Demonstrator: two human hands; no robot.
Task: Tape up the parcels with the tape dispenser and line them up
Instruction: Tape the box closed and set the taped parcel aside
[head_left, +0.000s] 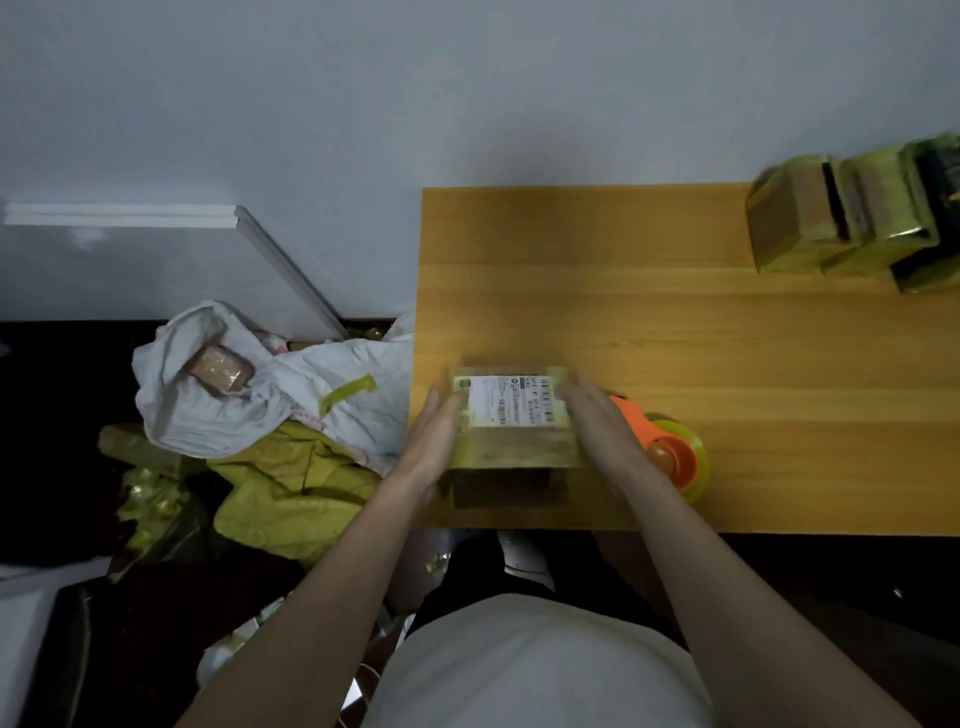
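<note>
Near the bench's (727, 338) front-left corner, a taped parcel (511, 436) is pressed between the left hand (434, 441) and right hand (602, 431), fingers straight. An orange tape dispenser (672, 457) sits just right; taped parcels (852, 213) are lined at the far-right corner.

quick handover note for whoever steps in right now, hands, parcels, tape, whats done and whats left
Left hand and right hand: both flat, fingers straight, pressing the sides of the small cardboard parcel with the white label at the near left of the wooden table.
Orange tape dispenser with its yellowish tape roll: on the table just right of that parcel, not held.
Done: a row of taped parcels at the far right corner.
Left: move this parcel to the row; another parcel sits in the white sack on the floor.
</note>
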